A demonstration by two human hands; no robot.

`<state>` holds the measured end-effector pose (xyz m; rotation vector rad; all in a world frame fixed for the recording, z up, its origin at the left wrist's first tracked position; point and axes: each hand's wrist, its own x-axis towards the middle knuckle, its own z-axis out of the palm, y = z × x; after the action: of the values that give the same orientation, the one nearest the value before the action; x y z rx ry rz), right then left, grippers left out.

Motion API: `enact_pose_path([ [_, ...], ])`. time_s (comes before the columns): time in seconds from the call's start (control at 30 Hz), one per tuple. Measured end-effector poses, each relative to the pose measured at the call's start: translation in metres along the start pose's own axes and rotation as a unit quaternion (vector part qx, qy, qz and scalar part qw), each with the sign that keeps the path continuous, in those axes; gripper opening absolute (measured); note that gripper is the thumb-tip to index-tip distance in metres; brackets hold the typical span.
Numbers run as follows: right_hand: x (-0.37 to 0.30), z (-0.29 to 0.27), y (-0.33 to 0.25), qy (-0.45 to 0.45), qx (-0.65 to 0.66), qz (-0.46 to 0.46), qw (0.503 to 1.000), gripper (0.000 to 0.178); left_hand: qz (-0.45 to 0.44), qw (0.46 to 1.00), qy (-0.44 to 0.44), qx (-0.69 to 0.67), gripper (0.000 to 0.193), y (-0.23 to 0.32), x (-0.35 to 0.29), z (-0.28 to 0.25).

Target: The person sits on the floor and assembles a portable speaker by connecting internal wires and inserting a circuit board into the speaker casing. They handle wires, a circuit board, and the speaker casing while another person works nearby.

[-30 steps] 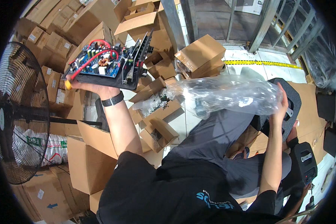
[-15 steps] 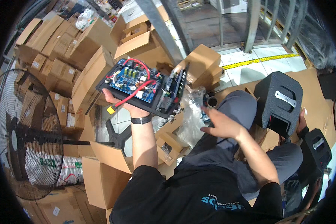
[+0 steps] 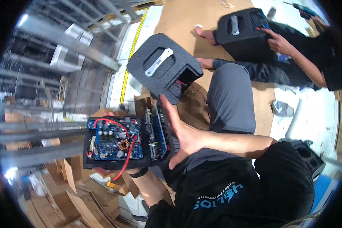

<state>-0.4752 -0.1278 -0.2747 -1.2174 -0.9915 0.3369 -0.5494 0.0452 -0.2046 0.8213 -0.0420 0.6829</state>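
A black amplifier panel carries a blue circuit board and, at its right end, upright boards and metal parts. From underneath, my left hand holds it; fingertips show past the far and near edges, and the palm is hidden. Thumb and forefinger spread, my right hand spans the panel's right end and grips it there. A red cable arches over the board and hangs off the near edge, ending in a yellow connector. Just beyond stands a black speaker cabinet with a silver handle and a rectangular opening showing wires.
At the far right a co-worker's hand touches another black speaker cabinet. A drill lies beyond it. Cardboard boxes crowd the lower left; metal railings stand behind. Flat cardboard covers the floor ahead.
My view has swung to the right. The amplifier panel is now level and nearer the open speaker cabinet. My right hand, free before, has come onto the panel's right end.
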Motion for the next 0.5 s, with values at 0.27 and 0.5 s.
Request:
enact_pose_path([
  [0.27, -0.047, -0.043, -0.012, 0.249, 0.172, 0.074, 0.95, 0.16, -0.125, 0.984, -0.091, -0.088, 0.121, -0.057, 0.006, 0.012],
  [0.5, -0.057, -0.093, -0.022, 0.419, 0.32, 0.092, 0.845, 0.106, -0.235, 0.968, -0.069, 0.054, 0.096, -0.123, 0.066, -0.012],
])
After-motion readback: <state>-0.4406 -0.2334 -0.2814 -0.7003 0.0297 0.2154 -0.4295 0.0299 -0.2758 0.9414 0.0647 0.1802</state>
